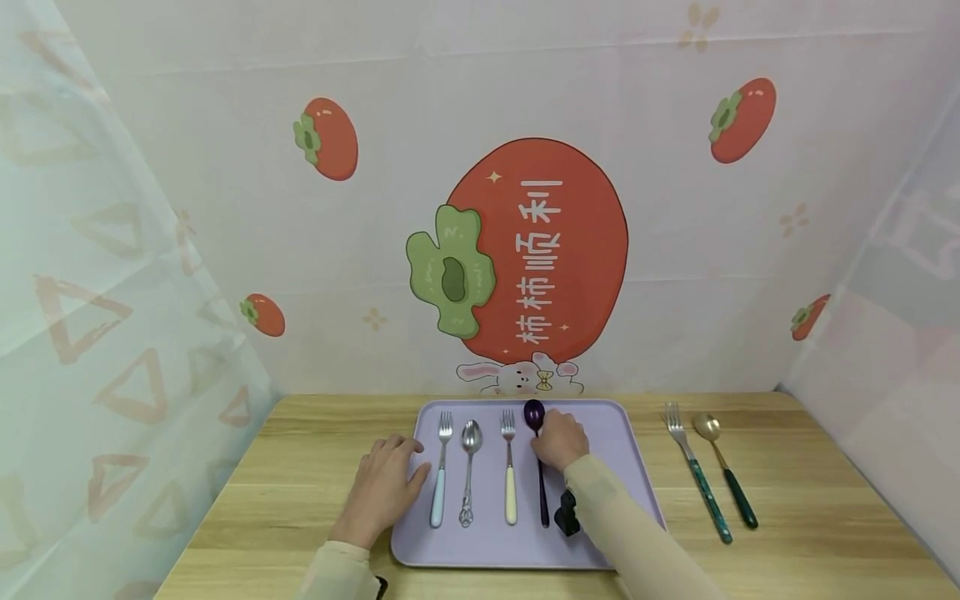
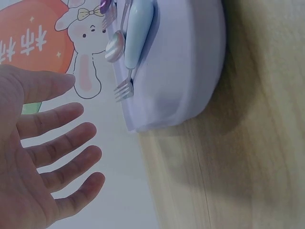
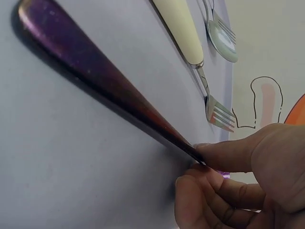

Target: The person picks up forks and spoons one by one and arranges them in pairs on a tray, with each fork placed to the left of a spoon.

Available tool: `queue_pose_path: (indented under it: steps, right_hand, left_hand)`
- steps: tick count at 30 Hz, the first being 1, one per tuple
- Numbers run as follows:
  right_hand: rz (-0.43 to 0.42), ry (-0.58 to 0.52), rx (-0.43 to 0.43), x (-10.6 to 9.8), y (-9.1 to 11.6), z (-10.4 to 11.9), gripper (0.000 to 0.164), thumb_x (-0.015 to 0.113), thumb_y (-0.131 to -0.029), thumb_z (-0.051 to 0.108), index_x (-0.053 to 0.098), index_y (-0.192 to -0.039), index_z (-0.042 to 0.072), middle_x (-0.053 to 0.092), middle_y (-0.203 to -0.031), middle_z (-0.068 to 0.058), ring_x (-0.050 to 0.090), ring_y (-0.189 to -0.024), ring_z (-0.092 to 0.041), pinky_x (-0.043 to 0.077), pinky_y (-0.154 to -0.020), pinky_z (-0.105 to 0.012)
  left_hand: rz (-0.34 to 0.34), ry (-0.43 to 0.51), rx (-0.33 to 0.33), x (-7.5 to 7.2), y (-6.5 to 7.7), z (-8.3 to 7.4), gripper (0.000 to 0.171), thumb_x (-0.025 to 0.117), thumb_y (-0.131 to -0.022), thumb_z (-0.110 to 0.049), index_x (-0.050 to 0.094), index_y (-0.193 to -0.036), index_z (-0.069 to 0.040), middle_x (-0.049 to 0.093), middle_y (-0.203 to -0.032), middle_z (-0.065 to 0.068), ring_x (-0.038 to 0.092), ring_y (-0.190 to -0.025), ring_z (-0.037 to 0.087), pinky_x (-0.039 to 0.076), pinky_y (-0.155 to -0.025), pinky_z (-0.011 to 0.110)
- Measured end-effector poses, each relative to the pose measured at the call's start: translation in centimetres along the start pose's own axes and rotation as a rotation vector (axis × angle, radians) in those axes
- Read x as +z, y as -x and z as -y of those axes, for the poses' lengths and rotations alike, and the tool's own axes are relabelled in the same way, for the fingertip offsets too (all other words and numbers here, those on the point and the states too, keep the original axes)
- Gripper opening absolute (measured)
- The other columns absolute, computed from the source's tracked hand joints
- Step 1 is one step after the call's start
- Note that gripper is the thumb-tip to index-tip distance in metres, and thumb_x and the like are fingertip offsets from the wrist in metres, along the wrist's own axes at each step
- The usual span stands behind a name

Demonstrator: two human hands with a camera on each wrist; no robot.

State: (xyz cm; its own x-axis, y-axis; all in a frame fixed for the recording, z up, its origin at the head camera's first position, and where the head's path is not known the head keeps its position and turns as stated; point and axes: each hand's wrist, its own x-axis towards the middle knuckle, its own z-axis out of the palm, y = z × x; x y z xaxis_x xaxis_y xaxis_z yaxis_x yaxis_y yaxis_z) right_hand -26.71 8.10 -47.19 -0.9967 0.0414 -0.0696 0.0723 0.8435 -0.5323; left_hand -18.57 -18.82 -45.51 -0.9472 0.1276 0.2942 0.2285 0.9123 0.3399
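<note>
On a lilac tray my right hand pinches the neck of a dark purple spoon between thumb and fingers. In the right wrist view its long handle stretches away from the fingertips, close over the tray. My left hand is at the tray's left edge, fingers spread, holding nothing. Nearest to it lies a fork with a light blue handle. Beside that are an ornate silver spoon and a fork with a cream handle.
Right of the tray, a fork with a green patterned handle and a gold spoon with a dark green handle lie on the wooden table. A printed cloth wall stands behind. A black wrist device sits below the right sleeve.
</note>
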Motion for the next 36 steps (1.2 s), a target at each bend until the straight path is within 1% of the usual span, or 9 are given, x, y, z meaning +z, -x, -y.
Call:
queue_pose_path:
  steps: [6,12,20,29,33,36]
  right_hand:
    - [-0.004,0.004,-0.014,0.01,-0.08,0.10,0.016,0.076,-0.086,0.010,0.064,-0.082,0.000,0.060,-0.070,-0.009,0.058,-0.060,-0.024,0.049,-0.052,-0.034]
    - [-0.011,0.011,-0.010,-0.04,-0.24,0.02,0.016,0.077,-0.085,0.011,0.065,-0.082,0.001,0.059,-0.070,-0.009,0.058,-0.061,-0.024,0.049,-0.053,-0.035]
    - [0.007,-0.006,0.006,-0.06,-0.12,-0.06,0.018,0.076,-0.088,0.012,0.066,-0.090,-0.003,0.060,-0.072,-0.011,0.058,-0.062,-0.024,0.049,-0.054,-0.034]
    - [0.005,0.012,0.014,-0.04,-0.09,-0.07,0.020,0.076,-0.089,0.014,0.067,-0.093,-0.004,0.061,-0.073,-0.011,0.059,-0.062,-0.024,0.050,-0.054,-0.034]
    - [-0.007,0.026,0.000,-0.19,0.06,-0.04,0.020,0.075,-0.088,0.016,0.066,-0.085,-0.001,0.059,-0.070,-0.010,0.057,-0.060,-0.024,0.047,-0.052,-0.034]
    - [-0.016,0.040,-0.012,-0.43,0.22,-0.03,0.025,0.076,-0.089,0.020,0.064,-0.076,0.003,0.057,-0.065,-0.008,0.055,-0.056,-0.022,0.044,-0.050,-0.032]
  left_hand:
    - [0.003,0.001,-0.003,-0.09,-0.04,-0.12,0.024,0.077,-0.090,-0.022,0.072,-0.107,-0.006,0.067,-0.113,0.014,0.061,-0.107,0.038,0.051,-0.085,0.056]
    - [-0.002,0.003,0.001,-0.17,-0.16,-0.34,0.024,0.077,-0.090,-0.022,0.072,-0.108,-0.006,0.067,-0.111,0.013,0.061,-0.107,0.037,0.051,-0.085,0.056]
    - [-0.007,0.002,0.003,-0.11,-0.17,-0.38,0.024,0.077,-0.089,-0.022,0.072,-0.107,-0.006,0.068,-0.110,0.013,0.061,-0.106,0.037,0.051,-0.084,0.055]
    - [-0.008,0.005,0.005,-0.05,-0.14,-0.41,0.024,0.077,-0.090,-0.022,0.072,-0.107,-0.006,0.068,-0.111,0.014,0.061,-0.107,0.039,0.051,-0.085,0.056]
    - [-0.005,0.005,0.001,-0.09,-0.13,-0.45,0.024,0.077,-0.090,-0.022,0.072,-0.108,-0.006,0.068,-0.111,0.013,0.061,-0.107,0.039,0.050,-0.085,0.056]
    - [-0.005,0.007,-0.001,-0.05,-0.15,-0.52,0.024,0.077,-0.090,-0.022,0.072,-0.107,-0.006,0.067,-0.110,0.013,0.061,-0.108,0.039,0.050,-0.086,0.056]
